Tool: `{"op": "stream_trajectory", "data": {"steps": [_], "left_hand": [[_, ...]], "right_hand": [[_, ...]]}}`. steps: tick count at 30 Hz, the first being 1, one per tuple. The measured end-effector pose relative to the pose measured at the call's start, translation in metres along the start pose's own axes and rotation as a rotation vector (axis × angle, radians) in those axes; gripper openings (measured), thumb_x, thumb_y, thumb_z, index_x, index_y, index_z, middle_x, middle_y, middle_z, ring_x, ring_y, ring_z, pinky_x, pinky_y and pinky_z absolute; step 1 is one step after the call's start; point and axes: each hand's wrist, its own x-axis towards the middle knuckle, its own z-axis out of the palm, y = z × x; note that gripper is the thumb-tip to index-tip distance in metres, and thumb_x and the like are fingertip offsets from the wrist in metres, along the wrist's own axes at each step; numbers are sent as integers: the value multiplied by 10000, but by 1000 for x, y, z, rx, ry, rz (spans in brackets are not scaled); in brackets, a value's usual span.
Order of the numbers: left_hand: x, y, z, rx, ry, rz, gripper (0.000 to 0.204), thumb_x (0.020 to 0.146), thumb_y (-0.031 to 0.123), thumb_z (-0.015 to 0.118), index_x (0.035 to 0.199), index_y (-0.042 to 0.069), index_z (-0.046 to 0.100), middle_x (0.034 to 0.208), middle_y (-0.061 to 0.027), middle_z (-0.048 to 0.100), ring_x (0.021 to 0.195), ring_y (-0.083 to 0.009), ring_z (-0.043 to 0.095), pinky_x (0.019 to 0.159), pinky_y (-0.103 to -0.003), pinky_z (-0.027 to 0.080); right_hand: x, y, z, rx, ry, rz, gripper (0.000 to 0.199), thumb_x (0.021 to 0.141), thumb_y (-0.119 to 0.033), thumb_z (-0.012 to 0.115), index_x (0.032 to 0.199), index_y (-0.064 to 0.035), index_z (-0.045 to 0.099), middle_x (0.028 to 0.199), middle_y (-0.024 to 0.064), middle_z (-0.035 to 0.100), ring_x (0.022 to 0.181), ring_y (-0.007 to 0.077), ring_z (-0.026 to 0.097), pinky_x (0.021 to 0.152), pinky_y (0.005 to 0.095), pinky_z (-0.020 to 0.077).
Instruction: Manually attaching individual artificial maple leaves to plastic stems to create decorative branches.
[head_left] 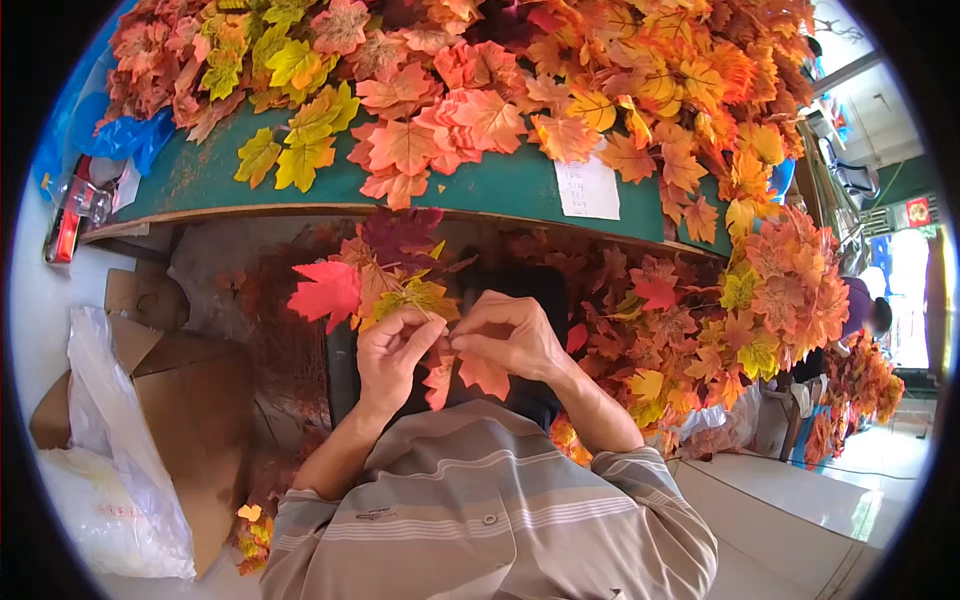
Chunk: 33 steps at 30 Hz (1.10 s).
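In front of my chest, my left hand [392, 352] is closed in a pinch on a spray of artificial maple leaves [378, 278]. The spray fans out beyond the fingers in red, dark maroon, orange and yellow-green. My right hand [515, 335] comes in from the other side, its thumb and fingertips pressed together close to the left fingertips. Below the right fingers hangs an orange artificial maple leaf [484, 374], apparently pinched at its stem. Another orange leaf piece [438, 381] dangles between the hands. The stems at the fingertips are too small to make out clearly.
A green table [215, 172] ahead bears heaps of artificial leaves [660, 75] and a paper slip [588, 190]. More leaf sprays [790, 290] hang at the right. To the left stand a cardboard box [195, 420] and white plastic bag [115, 500]. Another person [862, 310] is far right.
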Motion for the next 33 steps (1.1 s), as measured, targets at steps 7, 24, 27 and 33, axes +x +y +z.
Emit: {"op": "stream_trajectory", "data": {"steps": [7, 24, 27, 33], "left_hand": [[-7, 1, 5, 190, 22, 182, 23, 845, -61, 629, 854, -47, 614, 857, -72, 622, 805, -116, 586, 702, -236, 472], [-11, 1, 7, 467, -19, 361, 65, 777, -75, 678, 811, -49, 630, 820, -108, 658, 769, -188, 636, 701, -279, 498], [-15, -3, 5, 458, -10, 331, 57, 782, -70, 677, 815, -46, 638, 827, -107, 665, 770, -184, 639, 694, -276, 498], [-15, -13, -6, 445, -103, 301, 93, 839, -71, 616, 921, -43, 649, 880, -113, 671, 806, -165, 625, 737, -261, 492]], "right_hand": [[-5, -3, 7, -43, 14, -95, 117, 725, -64, 759, 822, -18, 711, 729, 59, 654, 724, 174, 555, 667, 300, 453], [-12, -3, 7, -63, 59, -137, 116, 701, -36, 765, 789, -7, 696, 730, 65, 648, 740, 188, 567, 677, 301, 455], [-10, -5, 5, -84, 15, -130, 113, 703, -34, 761, 785, -1, 690, 716, 69, 631, 741, 191, 563, 667, 300, 449], [-6, 1, 3, 86, -49, 32, 76, 742, -21, 744, 791, 4, 692, 754, 52, 627, 731, 126, 555, 638, 260, 427]]}}
